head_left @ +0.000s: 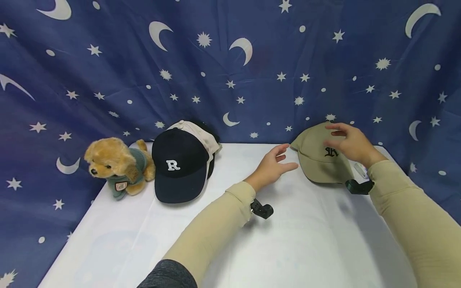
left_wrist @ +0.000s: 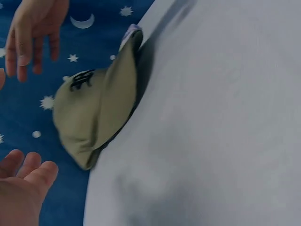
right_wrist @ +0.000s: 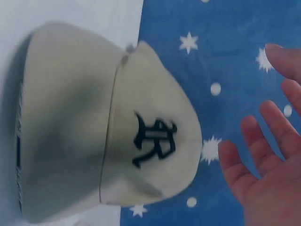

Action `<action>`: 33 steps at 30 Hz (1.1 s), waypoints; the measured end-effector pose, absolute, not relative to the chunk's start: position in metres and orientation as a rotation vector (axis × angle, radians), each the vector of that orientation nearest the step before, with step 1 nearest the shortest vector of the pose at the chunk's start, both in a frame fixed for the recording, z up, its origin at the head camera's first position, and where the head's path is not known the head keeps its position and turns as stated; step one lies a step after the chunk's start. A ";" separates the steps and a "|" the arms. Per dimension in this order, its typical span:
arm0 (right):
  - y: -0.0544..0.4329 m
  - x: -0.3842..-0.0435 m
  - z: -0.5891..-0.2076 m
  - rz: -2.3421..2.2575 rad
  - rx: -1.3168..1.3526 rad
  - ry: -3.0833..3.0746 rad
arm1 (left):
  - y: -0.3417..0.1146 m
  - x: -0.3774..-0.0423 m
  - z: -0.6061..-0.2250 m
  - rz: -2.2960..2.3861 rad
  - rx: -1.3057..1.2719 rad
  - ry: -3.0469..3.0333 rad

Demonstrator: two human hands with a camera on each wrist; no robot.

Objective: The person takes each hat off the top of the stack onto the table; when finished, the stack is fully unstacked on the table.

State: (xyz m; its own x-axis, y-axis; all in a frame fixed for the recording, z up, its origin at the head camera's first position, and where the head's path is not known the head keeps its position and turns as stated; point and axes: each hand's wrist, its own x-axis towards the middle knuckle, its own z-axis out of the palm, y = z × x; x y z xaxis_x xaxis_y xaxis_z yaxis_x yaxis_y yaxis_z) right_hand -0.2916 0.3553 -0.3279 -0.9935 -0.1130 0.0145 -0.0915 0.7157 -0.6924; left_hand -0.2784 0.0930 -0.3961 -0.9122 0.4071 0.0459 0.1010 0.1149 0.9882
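Observation:
A khaki baseball cap (head_left: 315, 160) with a black gothic letter stands at the back right of the white table. My right hand (head_left: 351, 144) hovers in front of its crown, fingers spread and holding nothing. To the cap's left, my left hand (head_left: 270, 166) is held in the air with the fingers extended toward it. The right wrist view shows the cap's brim and crown (right_wrist: 155, 94) beside the fingers (right_wrist: 277, 127), with a gap between. In the left wrist view, the cap (left_wrist: 94, 108) lies between the left fingers (left_wrist: 33, 172) and the right hand (left_wrist: 35, 33).
On the left of the table stand a navy cap (head_left: 180, 160) with a white R, a cream cap (head_left: 199, 134) behind it, and a plush dog (head_left: 115, 164) in a green top. A small whitish item (head_left: 361, 170) lies right of the khaki cap. A star-patterned blue curtain (head_left: 216, 80) hangs behind.

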 end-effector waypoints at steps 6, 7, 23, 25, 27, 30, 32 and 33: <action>0.336 -0.283 -0.330 -1.155 -0.272 2.889 | 0.061 -0.274 -0.385 1.823 0.549 2.224; 0.333 -0.281 -0.330 -1.169 -0.291 2.892 | 0.056 -0.273 -0.384 1.814 0.558 2.234; 0.269 -0.260 -0.368 -1.366 -0.450 2.788 | -0.035 -0.245 -0.374 1.838 0.610 2.325; 0.262 -0.259 -0.375 -1.384 -0.461 2.768 | -0.045 -0.241 -0.376 1.856 0.619 2.332; 0.254 -0.259 -0.381 -1.401 -0.484 2.745 | -0.055 -0.237 -0.377 1.877 0.627 2.348; 0.241 -0.259 -0.388 -1.418 -0.507 2.712 | -0.071 -0.231 -0.381 1.916 0.633 2.369; 0.232 -0.258 -0.390 -1.421 -0.515 2.694 | -0.081 -0.227 -0.383 1.940 0.626 2.383; 0.228 -0.258 -0.391 -1.417 -0.509 2.693 | -0.086 -0.225 -0.383 1.950 0.619 2.388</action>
